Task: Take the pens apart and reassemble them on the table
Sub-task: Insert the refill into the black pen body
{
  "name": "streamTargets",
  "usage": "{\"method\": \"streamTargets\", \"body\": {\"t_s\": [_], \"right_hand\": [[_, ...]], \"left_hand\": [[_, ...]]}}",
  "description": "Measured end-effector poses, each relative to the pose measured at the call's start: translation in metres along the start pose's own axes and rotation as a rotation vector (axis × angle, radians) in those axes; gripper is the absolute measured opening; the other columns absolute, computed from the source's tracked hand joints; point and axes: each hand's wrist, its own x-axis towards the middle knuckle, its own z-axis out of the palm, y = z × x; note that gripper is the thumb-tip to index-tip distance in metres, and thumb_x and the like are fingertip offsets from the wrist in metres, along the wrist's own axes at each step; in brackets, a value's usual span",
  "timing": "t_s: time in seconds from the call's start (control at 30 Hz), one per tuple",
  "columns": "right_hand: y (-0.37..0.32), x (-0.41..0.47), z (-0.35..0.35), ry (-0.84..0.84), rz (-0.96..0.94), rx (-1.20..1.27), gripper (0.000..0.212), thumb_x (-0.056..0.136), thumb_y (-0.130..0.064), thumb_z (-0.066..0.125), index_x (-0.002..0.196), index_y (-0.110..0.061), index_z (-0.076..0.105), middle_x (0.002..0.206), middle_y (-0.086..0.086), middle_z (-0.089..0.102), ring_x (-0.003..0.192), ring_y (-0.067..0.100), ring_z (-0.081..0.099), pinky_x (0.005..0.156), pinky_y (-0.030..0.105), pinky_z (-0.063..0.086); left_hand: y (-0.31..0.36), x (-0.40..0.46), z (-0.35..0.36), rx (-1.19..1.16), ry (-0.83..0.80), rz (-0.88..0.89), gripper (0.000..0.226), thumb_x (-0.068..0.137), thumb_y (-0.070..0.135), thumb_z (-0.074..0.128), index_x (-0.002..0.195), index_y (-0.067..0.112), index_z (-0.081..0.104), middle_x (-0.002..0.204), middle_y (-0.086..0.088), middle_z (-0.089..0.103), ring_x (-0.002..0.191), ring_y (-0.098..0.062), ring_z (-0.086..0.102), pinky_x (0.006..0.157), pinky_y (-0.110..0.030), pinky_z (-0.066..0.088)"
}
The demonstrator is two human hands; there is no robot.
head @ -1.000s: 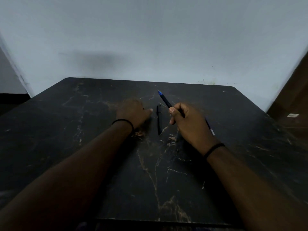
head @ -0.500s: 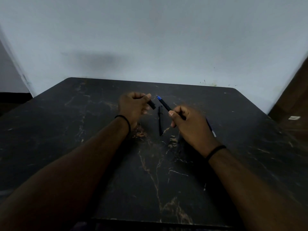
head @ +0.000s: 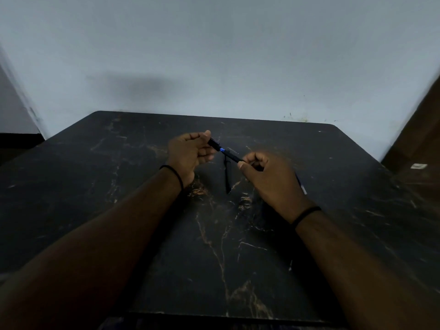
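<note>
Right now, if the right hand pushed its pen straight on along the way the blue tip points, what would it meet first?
Most likely the black cap pinched in the left hand. The right hand aims the pen straight at its opening, though depth is unclear.

A black worktop [head: 142, 186] with pale, marble-like veins fills the lower view, its rounded far corners meeting a plain grey-white wall [head: 214, 55]. At the right, a brown surface [head: 419, 144] bears a small white label [head: 418, 166].
</note>
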Motion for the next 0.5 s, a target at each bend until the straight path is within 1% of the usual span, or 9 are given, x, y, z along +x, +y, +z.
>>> {"method": "streamTargets", "body": {"t_s": [0.17,0.3,0.37,0.43,0.5], "right_hand": [[0.000,0.000,0.000,-0.004,-0.015,-0.027,0.015,0.093,-0.037,0.066,0.086,-0.024,0.069,0.075,-0.004,0.070,0.070,0.014,0.065,0.067,0.039,0.057],[0.003,0.001,0.001,0.003,0.007,-0.005,0.016,0.091,-0.042,0.065,0.086,-0.027,0.067,0.073,-0.004,0.069,0.069,0.015,0.065,0.068,0.042,0.057],[0.003,0.001,0.001,0.016,0.023,0.004,0.015,0.091,-0.042,0.065,0.089,-0.028,0.066,0.072,-0.006,0.067,0.069,0.013,0.065,0.067,0.038,0.056],[0.000,0.000,0.001,0.032,0.036,0.026,0.010,0.091,-0.038,0.065,0.093,-0.028,0.065,0.068,-0.007,0.063,0.068,0.012,0.063,0.063,0.031,0.051],[-0.002,-0.002,0.001,0.044,0.034,0.054,0.007,0.092,-0.033,0.066,0.097,-0.028,0.063,0.065,-0.007,0.059,0.063,0.014,0.059,0.061,0.030,0.047]], "left_hand": [[-0.002,-0.004,0.005,0.055,-0.033,0.039,0.019,0.087,0.021,0.072,0.091,0.003,0.065,0.078,-0.014,0.071,0.058,-0.015,0.066,0.053,-0.026,0.056],[-0.004,-0.012,0.015,0.151,-0.052,0.101,0.030,0.088,0.023,0.071,0.096,-0.006,0.064,0.068,-0.012,0.066,0.052,-0.015,0.064,0.047,-0.025,0.053],[-0.006,-0.014,0.019,0.192,-0.058,0.131,0.033,0.090,0.023,0.069,0.097,-0.008,0.063,0.067,-0.012,0.066,0.051,-0.016,0.063,0.046,-0.026,0.053],[-0.006,-0.015,0.020,0.206,-0.063,0.149,0.034,0.091,0.024,0.068,0.098,-0.010,0.062,0.068,-0.013,0.066,0.051,-0.017,0.063,0.046,-0.026,0.053],[-0.007,-0.016,0.021,0.225,-0.071,0.163,0.034,0.092,0.024,0.066,0.097,-0.010,0.063,0.068,-0.013,0.067,0.051,-0.017,0.063,0.045,-0.026,0.052]]}}
